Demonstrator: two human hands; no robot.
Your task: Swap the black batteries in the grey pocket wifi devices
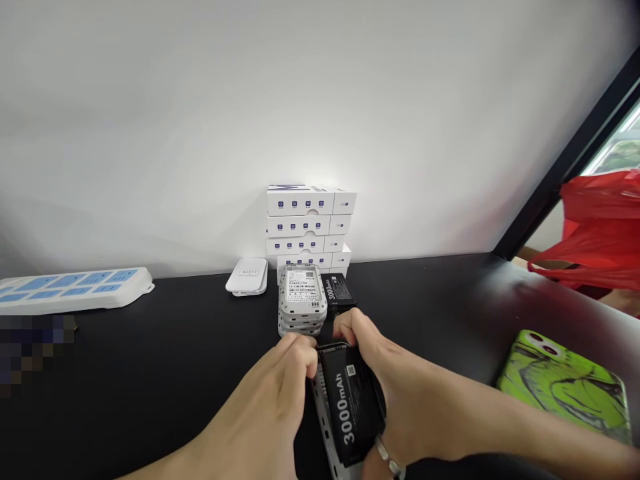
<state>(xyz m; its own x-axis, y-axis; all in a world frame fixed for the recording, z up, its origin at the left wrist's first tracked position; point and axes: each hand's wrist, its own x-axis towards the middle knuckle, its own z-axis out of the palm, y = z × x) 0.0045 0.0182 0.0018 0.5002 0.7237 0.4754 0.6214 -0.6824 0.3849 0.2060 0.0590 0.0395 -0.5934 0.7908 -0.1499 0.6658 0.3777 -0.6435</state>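
Observation:
A black battery (353,407) marked 3000mAh lies face up, slightly tilted, over a pale slotted device housing (325,417) near the table's front edge. My left hand (283,373) is closed with curled fingers at the housing's far left corner. Along the battery's right side rests my right hand (385,373), its fingers bent over the far end and its palm hiding the right edge. Just beyond both hands stands a stack of similar housings (303,293), the top one showing a white label. More black batteries (340,290) are stacked beside it.
Several white boxes (305,227) are piled against the wall. White covers (247,277) lie left of the housings. A power strip (75,290) sits at the far left, a phone in a green case (565,387) at the right. A red bag (595,227) hangs beyond the right edge.

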